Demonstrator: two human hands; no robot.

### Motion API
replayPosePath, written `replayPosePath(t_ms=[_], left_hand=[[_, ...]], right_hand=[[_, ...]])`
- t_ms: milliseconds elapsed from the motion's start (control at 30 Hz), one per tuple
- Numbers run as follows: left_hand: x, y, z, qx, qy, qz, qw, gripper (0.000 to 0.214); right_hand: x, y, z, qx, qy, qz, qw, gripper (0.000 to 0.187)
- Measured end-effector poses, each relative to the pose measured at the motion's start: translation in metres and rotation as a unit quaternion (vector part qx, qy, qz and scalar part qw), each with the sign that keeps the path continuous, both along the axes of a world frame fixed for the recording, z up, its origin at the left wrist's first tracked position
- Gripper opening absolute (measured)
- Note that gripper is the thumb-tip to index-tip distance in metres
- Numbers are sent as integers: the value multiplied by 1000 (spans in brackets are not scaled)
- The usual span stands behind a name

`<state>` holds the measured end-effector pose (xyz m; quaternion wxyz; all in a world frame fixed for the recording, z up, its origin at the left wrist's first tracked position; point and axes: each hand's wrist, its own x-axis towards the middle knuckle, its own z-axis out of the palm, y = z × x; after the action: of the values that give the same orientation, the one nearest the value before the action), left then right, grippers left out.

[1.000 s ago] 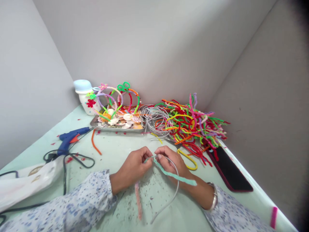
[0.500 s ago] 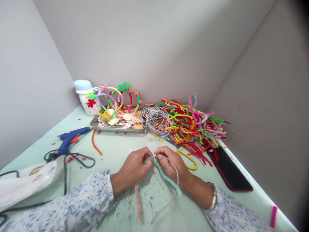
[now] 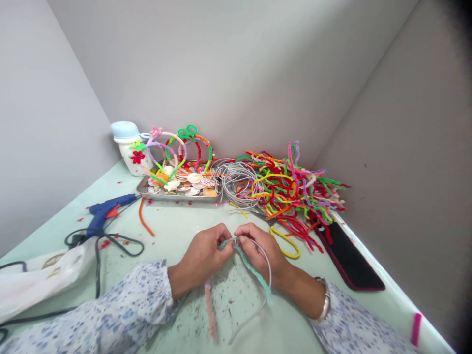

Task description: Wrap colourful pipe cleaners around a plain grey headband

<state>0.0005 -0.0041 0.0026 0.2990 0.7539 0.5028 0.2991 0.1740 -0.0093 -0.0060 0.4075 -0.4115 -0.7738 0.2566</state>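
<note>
My left hand [image 3: 209, 250] is closed on a mint-green pipe cleaner [image 3: 254, 272] where it meets a grey wire [image 3: 269, 265]. Below that hand hangs a pink fuzzy end [image 3: 210, 309], its upper part hidden by the palm. My right hand [image 3: 262, 250] pinches the grey wire close to the left fingertips. From there the wire curves over the right hand and down toward the table, while the loose green length slants down to the right beneath it. Both hands are just above the table, nearly touching each other.
A metal tray [image 3: 177, 197] of shells holds decorated hoops [image 3: 167, 142]. Beside it lie a wire coil [image 3: 241, 184] and a heap of coloured pipe cleaners [image 3: 295, 187]. A blue glue gun [image 3: 101, 214] with cord, a white bottle [image 3: 134, 152] and a black phone-like slab [image 3: 352, 258] surround the hands.
The loose mint-green end has swung slightly left and down. Both hands keep nearly the same place and hold, and the whole view has shifted a little.
</note>
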Motion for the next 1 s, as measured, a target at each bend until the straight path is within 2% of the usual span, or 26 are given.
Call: replayPosePath(t_ms=[267, 500, 733, 867, 1000], left_hand=[[0, 1, -2, -9, -4, 0, 1000, 7], [-1, 0, -2, -53, -95, -26, 994, 13], [-1, 3, -5, -104, -179, -6, 978, 16], [-1, 3, -6, -132, -193, -12, 972, 19], [-1, 4, -5, -156, -209, -23, 965, 21]], right_hand=[[0, 1, 2, -8, -6, -9, 1000, 15], [-1, 4, -1, -45, 12, -10, 999, 12], [-1, 3, -2, -67, 16, 5, 998, 15], [-2, 3, -4, -70, 19, 11, 997, 20], [-2, 4, -2, -57, 4, -11, 998, 18]])
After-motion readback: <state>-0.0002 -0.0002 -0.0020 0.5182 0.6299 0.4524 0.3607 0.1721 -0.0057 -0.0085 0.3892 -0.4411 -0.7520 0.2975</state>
